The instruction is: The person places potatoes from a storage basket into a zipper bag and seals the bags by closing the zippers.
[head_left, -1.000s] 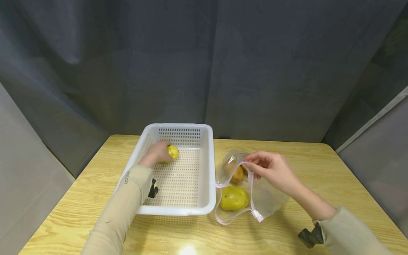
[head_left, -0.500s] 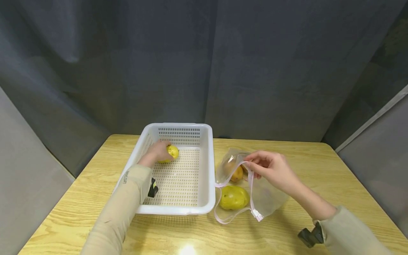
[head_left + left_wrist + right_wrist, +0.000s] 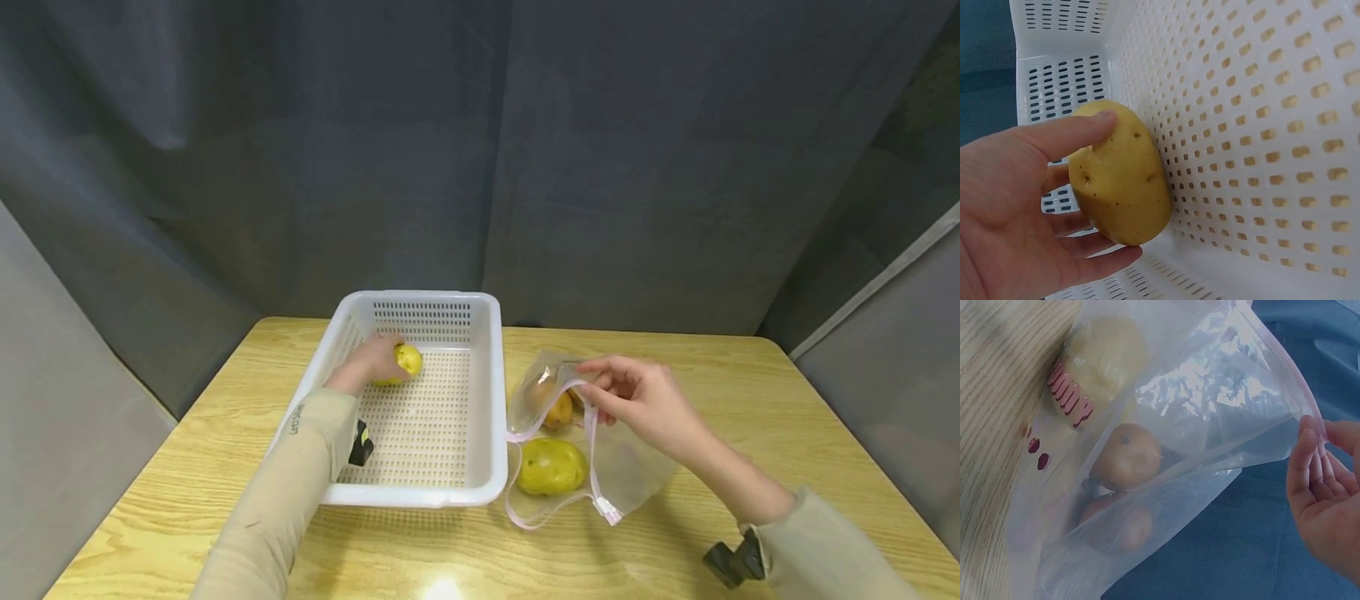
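Inside the white plastic basket [image 3: 498, 400], my left hand [image 3: 372, 358] grips a yellow potato [image 3: 1124, 181], thumb on one side and fingers on the other. The potato lies against the basket's perforated floor. To the right of the basket, my right hand [image 3: 641, 400] pinches the pink-edged rim of a clear zip bag [image 3: 1210, 381] between thumb and fingertips. The bag's mouth gapes, its slider [image 3: 607, 508] at the near corner. Another potato [image 3: 552, 467] rests in the bag, with two round orange-brown items [image 3: 1127, 456] behind it, partly blurred by the plastic.
Basket and bag stand side by side on a wooden table [image 3: 480, 550]. Dark grey curtains [image 3: 637, 167] hang behind the table's far edge, with pale panels at left and right. Black wrist cameras [image 3: 735, 560] sit at both cuffs.
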{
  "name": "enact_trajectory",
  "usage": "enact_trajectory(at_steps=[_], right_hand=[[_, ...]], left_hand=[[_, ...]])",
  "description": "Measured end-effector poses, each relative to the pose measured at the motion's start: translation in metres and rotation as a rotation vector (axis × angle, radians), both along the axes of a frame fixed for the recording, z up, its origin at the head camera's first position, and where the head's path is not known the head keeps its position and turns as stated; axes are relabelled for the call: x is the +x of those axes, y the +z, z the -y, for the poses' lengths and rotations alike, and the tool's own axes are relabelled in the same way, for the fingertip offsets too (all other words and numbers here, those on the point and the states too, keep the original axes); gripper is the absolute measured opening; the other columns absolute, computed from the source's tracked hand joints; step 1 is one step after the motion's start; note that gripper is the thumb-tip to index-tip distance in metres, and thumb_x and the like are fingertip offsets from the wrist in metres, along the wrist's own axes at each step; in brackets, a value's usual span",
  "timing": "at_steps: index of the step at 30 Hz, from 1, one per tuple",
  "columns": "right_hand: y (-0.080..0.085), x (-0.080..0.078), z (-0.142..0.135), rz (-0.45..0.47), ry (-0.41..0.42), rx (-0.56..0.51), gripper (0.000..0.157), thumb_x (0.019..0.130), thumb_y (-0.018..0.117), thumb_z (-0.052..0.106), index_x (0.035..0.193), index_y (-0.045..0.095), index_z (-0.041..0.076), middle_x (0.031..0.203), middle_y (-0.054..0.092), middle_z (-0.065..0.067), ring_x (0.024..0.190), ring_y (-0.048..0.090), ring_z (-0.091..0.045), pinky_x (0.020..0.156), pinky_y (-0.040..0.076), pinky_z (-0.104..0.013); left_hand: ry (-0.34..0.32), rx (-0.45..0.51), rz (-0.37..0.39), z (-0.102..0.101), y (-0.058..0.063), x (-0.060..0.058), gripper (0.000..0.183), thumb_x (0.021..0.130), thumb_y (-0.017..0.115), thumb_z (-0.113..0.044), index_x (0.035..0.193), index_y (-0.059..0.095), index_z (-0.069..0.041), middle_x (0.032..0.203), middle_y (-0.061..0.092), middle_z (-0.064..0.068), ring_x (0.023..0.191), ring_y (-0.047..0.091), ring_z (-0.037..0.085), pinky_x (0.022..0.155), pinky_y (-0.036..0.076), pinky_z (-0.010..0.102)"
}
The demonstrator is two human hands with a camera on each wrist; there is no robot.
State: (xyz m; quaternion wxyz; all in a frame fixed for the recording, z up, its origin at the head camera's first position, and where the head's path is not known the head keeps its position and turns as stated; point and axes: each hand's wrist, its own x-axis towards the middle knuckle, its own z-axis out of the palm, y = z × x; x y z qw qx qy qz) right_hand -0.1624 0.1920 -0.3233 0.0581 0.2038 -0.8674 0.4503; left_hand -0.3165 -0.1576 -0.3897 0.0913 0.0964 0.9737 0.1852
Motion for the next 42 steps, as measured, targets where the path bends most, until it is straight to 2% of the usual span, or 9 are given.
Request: enact_trajectory(at_steps=[14, 31, 42], right_hand=[[-0.001, 0.001, -0.001, -0.092, -0.071, 0.113, 0.016, 0.085, 0.063, 0.02, 0.098, 0.067, 0.012, 0.072, 0.066, 0.005, 0.054, 0.058, -0.007, 0.05, 0.049, -0.024], [0.007, 0.003, -0.001, -0.091, -0.064, 0.137, 0.013, 0.085, 0.063, 0.017, 0.096, 0.068, 0.011, 0.075, 0.068, 0.0, 0.057, 0.061, -0.009, 0.051, 0.05, -0.026], [0.015, 0.002, -0.002, -0.141, -0.098, 0.256, 0.012, 0.082, 0.066, 0.016, 0.092, 0.071, 0.014, 0.081, 0.069, 0.002, 0.058, 0.058, -0.002, 0.051, 0.048, -0.021]], left_hand=[[-0.009, -0.02, -0.003, 0.0, 0.001, -0.002, 0.066, 0.073, 0.072, -0.024, 0.13, 0.045, -0.004, 0.118, 0.054, 0.015, 0.103, 0.051, 0.029, 0.091, 0.04, 0.044], [-0.042, -0.048, -0.01, -0.001, 0.001, -0.002, 0.065, 0.073, 0.072, -0.025, 0.129, 0.046, -0.004, 0.118, 0.054, 0.015, 0.103, 0.051, 0.029, 0.089, 0.04, 0.042], [-0.042, -0.029, 0.01, -0.003, 0.004, -0.001, 0.068, 0.072, 0.073, -0.024, 0.131, 0.045, -0.003, 0.123, 0.053, 0.015, 0.104, 0.05, 0.027, 0.091, 0.04, 0.042]])
